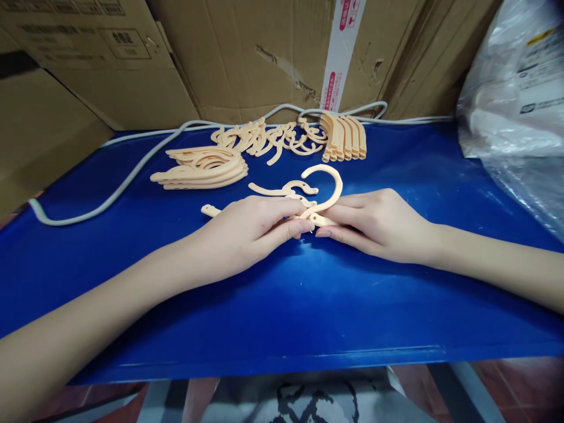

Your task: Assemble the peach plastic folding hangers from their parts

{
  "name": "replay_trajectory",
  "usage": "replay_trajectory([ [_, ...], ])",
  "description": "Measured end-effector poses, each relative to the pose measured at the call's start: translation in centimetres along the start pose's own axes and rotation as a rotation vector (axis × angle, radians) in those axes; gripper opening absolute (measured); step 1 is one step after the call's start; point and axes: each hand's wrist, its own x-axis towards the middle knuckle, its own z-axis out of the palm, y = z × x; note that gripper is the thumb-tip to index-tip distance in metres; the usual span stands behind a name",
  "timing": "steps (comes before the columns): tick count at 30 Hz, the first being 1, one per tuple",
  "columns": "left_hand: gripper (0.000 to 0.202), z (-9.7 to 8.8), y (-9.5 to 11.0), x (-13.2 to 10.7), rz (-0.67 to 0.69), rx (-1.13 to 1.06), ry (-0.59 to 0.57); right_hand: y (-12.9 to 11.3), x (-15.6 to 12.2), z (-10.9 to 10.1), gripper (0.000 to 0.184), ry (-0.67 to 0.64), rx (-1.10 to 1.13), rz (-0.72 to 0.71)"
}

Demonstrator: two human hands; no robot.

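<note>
Beige plastic hanger parts are pinched between my hands, low over the blue table. A curved hanger hook point(338, 187) rises from the joint, its open end pointing left. My left hand point(251, 229) is closed on the hook's base and a hanger arm point(210, 210), whose end pokes out beyond the knuckles. My right hand point(381, 226) grips a second hanger arm point(321, 220) by its holed end, which meets the hook's base. The fingers cover most of both arms, so whether the parts are joined cannot be told. Just behind lie loose curved pieces point(271, 191).
Stacked hanger arms point(202, 170) lie at the back left, and more stand in a row point(346, 138) at the back right. Between them is a heap of hooks point(268, 138). A white cable point(127, 182) runs behind, before cardboard boxes point(247, 59). Plastic-wrapped goods point(511, 106) stand right.
</note>
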Motion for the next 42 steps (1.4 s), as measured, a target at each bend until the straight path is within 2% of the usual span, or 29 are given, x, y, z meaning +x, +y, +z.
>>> replay_trajectory([
  [9, 0.025, 0.2, -0.2, 0.1, 0.065, -0.028, 0.090, -0.4, -0.2, 0.2, 0.032, 0.003, -0.196, -0.023],
  [15, 0.028, 0.2, -0.3, 0.2, 0.064, -0.043, 0.130, -0.6, -0.1, 0.3, 0.035, 0.004, -0.296, -0.069],
  [24, 0.025, 0.3, -0.4, 0.1, 0.027, -0.091, 0.058, -0.9, 0.0, 0.1, 0.032, 0.104, -0.421, -0.146],
  [32, 0.026, 0.4, -0.4, 0.2, 0.006, -0.148, 0.074, -1.1, 0.1, 0.1, 0.030, 0.131, -0.488, -0.157],
  [42, 0.026, 0.3, -0.2, 0.3, 0.007, -0.086, 0.050, -1.8, 0.2, -0.4, 0.023, 0.177, -0.671, -0.247],
])
